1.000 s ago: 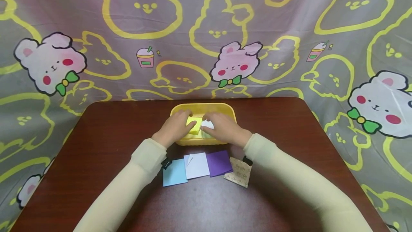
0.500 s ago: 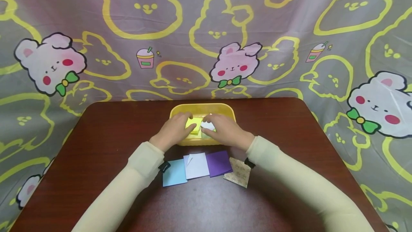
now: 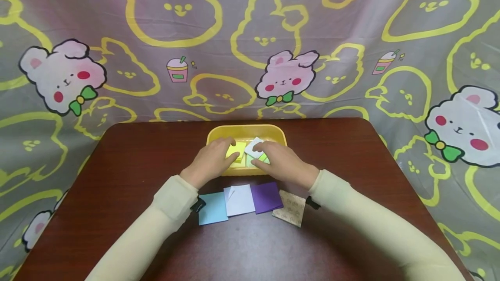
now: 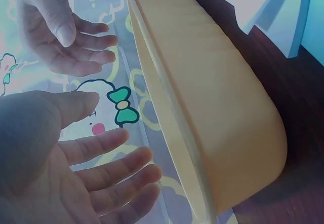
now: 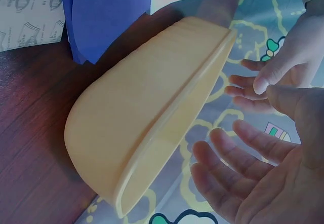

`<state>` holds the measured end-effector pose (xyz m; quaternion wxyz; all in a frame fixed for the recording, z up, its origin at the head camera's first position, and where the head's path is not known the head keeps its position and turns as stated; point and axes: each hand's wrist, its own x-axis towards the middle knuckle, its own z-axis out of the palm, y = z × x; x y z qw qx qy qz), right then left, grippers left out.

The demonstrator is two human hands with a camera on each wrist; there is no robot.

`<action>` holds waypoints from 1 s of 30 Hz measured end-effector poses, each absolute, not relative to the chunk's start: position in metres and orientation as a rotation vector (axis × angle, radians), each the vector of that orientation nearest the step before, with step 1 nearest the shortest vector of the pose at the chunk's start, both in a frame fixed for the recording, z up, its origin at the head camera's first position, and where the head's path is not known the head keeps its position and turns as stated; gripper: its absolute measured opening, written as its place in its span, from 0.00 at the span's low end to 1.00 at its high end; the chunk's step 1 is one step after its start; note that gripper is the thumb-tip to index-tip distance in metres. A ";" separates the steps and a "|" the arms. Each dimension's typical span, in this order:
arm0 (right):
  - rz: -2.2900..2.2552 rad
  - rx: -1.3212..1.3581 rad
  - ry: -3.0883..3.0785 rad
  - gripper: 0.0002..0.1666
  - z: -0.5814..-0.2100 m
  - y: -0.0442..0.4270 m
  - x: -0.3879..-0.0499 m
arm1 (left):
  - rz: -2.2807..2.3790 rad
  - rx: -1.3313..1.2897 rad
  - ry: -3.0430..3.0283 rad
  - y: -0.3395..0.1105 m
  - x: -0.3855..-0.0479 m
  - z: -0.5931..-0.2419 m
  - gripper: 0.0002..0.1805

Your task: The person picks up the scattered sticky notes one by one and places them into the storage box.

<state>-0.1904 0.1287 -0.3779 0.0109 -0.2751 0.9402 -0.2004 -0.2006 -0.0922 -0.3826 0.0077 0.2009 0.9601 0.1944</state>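
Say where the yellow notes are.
In the head view, the yellow notes lie in the basket, left of the white notes, by the left hand.

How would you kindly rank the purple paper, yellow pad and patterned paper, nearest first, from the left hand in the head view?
1. Yellow pad, left inside the tray.
2. Purple paper, outside, in front.
3. Patterned paper, right of the purple paper.

dark reddish-brown table (image 3: 148, 159) with rounded far corners here, kinda shiny near the front, and sitting right on it there's a yellow tub (image 3: 246, 171) toward the back plus a crooked little row of squares in front, light blue one (image 3: 213, 211), white one (image 3: 240, 203), purple one (image 3: 267, 198) and patterned beige one (image 3: 290, 209)
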 end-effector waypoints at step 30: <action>-0.689 -0.824 2.922 0.25 -0.384 0.143 -0.179 | 0.678 0.702 2.995 -0.080 -0.186 -0.380 0.22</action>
